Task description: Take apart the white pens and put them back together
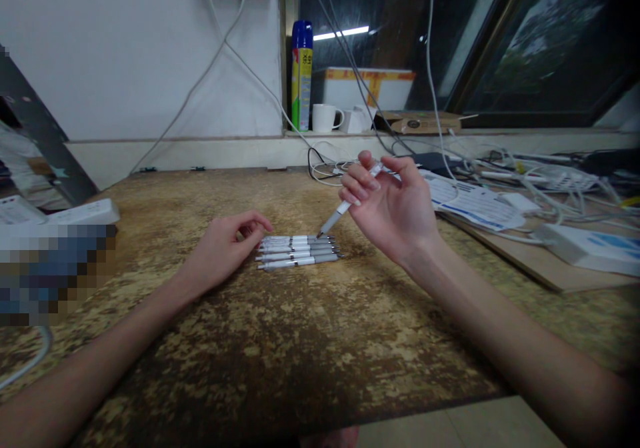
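Observation:
Several white-and-grey pens (300, 251) lie side by side in a row on the worn wooden table (300, 341), their tips pointing right. My right hand (393, 205) is raised over the right end of the row, palm turned up. Its fingers pinch one more pen (342, 209) of the same kind, tilted with the tip down and left, close above the row. At the row's left end rests my left hand (225, 245), fingers curled by the pens' back ends. Whether it grips any of them is hidden.
Papers (475, 201), tangled cables and a white box-shaped device (593, 247) cover a board at the right. A spray can (302, 78) and a white mug (326, 119) stand on the window ledge. At the left lies a white power strip (85, 213).

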Demonstrator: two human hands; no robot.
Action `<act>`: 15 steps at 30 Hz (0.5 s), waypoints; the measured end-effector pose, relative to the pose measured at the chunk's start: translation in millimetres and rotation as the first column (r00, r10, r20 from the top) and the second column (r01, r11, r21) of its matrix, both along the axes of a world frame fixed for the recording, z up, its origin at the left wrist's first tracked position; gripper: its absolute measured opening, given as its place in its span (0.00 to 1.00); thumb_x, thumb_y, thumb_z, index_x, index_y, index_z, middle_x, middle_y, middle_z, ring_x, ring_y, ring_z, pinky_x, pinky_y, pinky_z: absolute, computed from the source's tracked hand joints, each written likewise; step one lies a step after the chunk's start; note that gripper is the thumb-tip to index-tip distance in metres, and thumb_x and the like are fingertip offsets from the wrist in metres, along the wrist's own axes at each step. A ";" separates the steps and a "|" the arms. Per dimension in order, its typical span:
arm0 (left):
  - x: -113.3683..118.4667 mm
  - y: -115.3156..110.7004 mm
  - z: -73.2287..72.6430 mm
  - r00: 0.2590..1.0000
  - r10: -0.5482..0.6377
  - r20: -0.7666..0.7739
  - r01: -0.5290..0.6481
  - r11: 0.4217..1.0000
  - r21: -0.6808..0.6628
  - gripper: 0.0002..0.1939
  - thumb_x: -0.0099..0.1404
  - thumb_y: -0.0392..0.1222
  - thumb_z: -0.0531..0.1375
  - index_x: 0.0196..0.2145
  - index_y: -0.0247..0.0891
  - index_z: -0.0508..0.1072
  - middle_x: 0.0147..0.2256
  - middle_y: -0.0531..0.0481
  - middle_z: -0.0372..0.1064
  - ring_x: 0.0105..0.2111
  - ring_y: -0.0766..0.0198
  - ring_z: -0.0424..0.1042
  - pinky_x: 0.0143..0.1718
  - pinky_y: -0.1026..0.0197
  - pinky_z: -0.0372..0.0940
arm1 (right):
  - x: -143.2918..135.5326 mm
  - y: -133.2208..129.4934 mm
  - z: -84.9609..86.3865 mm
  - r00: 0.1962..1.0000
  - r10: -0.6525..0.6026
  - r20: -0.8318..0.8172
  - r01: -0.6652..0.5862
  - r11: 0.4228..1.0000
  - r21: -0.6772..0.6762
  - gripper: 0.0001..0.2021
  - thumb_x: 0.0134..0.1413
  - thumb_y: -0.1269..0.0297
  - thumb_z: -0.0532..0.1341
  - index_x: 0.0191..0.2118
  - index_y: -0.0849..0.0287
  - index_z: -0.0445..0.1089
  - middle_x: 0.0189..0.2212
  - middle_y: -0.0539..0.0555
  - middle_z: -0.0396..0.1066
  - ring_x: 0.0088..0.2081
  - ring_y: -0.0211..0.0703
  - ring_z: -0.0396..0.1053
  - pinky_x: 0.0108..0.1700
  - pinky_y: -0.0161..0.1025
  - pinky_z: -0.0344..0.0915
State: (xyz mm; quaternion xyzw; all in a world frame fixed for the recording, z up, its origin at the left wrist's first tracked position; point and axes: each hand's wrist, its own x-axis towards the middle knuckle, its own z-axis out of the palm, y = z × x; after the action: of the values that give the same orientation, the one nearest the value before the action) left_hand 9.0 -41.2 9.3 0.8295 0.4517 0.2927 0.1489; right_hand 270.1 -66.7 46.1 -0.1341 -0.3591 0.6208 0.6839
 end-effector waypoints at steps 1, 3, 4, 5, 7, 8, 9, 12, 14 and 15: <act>0.0 0.1 0.1 1.000 0.000 -0.002 0.000 1.000 -0.003 0.14 0.72 0.47 0.56 0.42 0.40 0.80 0.31 0.52 0.77 0.25 0.63 0.68 0.30 0.62 0.60 | 0.0 0.1 0.0 1.000 0.000 -0.008 0.000 1.000 0.000 0.09 0.66 0.62 0.55 0.33 0.54 0.64 0.21 0.45 0.49 0.22 0.38 0.52 0.28 0.36 0.59; -0.1 0.3 0.3 1.000 0.002 -0.007 -0.002 1.000 -0.008 0.14 0.72 0.47 0.56 0.42 0.40 0.80 0.31 0.52 0.77 0.25 0.64 0.67 0.30 0.62 0.60 | 0.0 0.4 0.0 1.000 -0.007 -0.015 0.007 1.000 0.000 0.08 0.66 0.62 0.55 0.33 0.54 0.64 0.21 0.45 0.50 0.22 0.38 0.53 0.28 0.36 0.59; -0.1 0.4 0.4 1.000 0.002 -0.008 -0.002 1.000 -0.009 0.14 0.72 0.46 0.56 0.42 0.40 0.80 0.31 0.52 0.77 0.25 0.64 0.67 0.30 0.62 0.60 | 0.0 0.5 0.0 1.000 -0.011 -0.013 0.011 1.000 -0.001 0.08 0.66 0.61 0.56 0.33 0.53 0.64 0.21 0.45 0.51 0.23 0.38 0.53 0.28 0.36 0.59; -0.2 0.4 0.4 1.000 0.001 -0.007 -0.001 1.000 -0.009 0.13 0.72 0.46 0.56 0.42 0.40 0.80 0.31 0.52 0.77 0.25 0.64 0.67 0.30 0.62 0.60 | -0.1 0.4 0.0 1.000 -0.012 -0.009 0.012 1.000 -0.002 0.08 0.66 0.61 0.57 0.33 0.53 0.65 0.21 0.45 0.51 0.23 0.38 0.53 0.28 0.36 0.60; -0.3 0.1 0.5 1.000 -0.003 0.001 0.003 1.000 -0.008 0.13 0.72 0.46 0.56 0.42 0.40 0.80 0.32 0.52 0.77 0.26 0.63 0.68 0.31 0.62 0.60 | -0.6 -0.2 0.4 1.000 -0.010 -0.003 0.010 1.000 0.001 0.07 0.65 0.62 0.57 0.33 0.53 0.65 0.21 0.45 0.51 0.22 0.38 0.53 0.28 0.36 0.60; -0.2 -0.2 0.6 1.000 -0.006 0.006 0.006 1.000 -0.009 0.13 0.72 0.46 0.56 0.42 0.39 0.80 0.32 0.52 0.77 0.26 0.63 0.68 0.31 0.62 0.60 | -1.0 -0.7 0.7 1.000 -0.011 0.000 0.011 1.000 0.004 0.07 0.65 0.63 0.57 0.33 0.53 0.65 0.21 0.45 0.51 0.22 0.38 0.53 0.28 0.36 0.60; -0.1 -0.6 0.7 1.000 -0.006 0.011 0.006 1.000 -0.010 0.13 0.72 0.46 0.57 0.42 0.39 0.80 0.32 0.52 0.77 0.26 0.63 0.68 0.31 0.62 0.60 | -1.4 -1.1 1.2 1.000 -0.015 0.004 0.015 1.000 0.008 0.07 0.66 0.63 0.57 0.33 0.53 0.65 0.21 0.45 0.51 0.22 0.38 0.53 0.28 0.36 0.59; 1.0 -2.0 1.2 0.999 -0.008 0.035 0.009 1.000 -0.026 0.13 0.72 0.47 0.57 0.42 0.39 0.80 0.31 0.52 0.76 0.27 0.63 0.68 0.30 0.62 0.60 | -2.2 -0.9 2.1 0.998 -0.047 0.036 0.047 0.999 0.014 0.09 0.67 0.61 0.58 0.33 0.53 0.63 0.21 0.45 0.51 0.23 0.38 0.53 0.27 0.36 0.59; 2.3 -2.6 1.8 0.996 -0.008 0.090 0.012 0.999 -0.043 0.13 0.72 0.46 0.57 0.42 0.39 0.79 0.30 0.52 0.74 0.28 0.63 0.69 0.31 0.62 0.61 | -2.4 1.0 1.4 0.993 -0.076 0.093 0.075 0.997 0.011 0.12 0.66 0.56 0.61 0.31 0.52 0.61 0.22 0.45 0.53 0.23 0.38 0.52 0.26 0.37 0.58; 2.9 -2.6 2.1 0.991 -0.007 0.133 0.015 0.998 -0.058 0.12 0.72 0.46 0.58 0.43 0.39 0.79 0.29 0.52 0.73 0.28 0.63 0.69 0.31 0.62 0.61 | -2.7 2.3 0.5 0.987 -0.086 0.132 0.085 0.996 0.009 0.15 0.65 0.54 0.63 0.31 0.52 0.60 0.22 0.46 0.53 0.23 0.38 0.52 0.25 0.36 0.57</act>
State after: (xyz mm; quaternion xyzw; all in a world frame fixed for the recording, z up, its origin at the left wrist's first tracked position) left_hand 11.9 -43.9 11.5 0.8060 0.4446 0.3328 0.2048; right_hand 267.4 -64.4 46.6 -0.1891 -0.3989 0.5799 0.6847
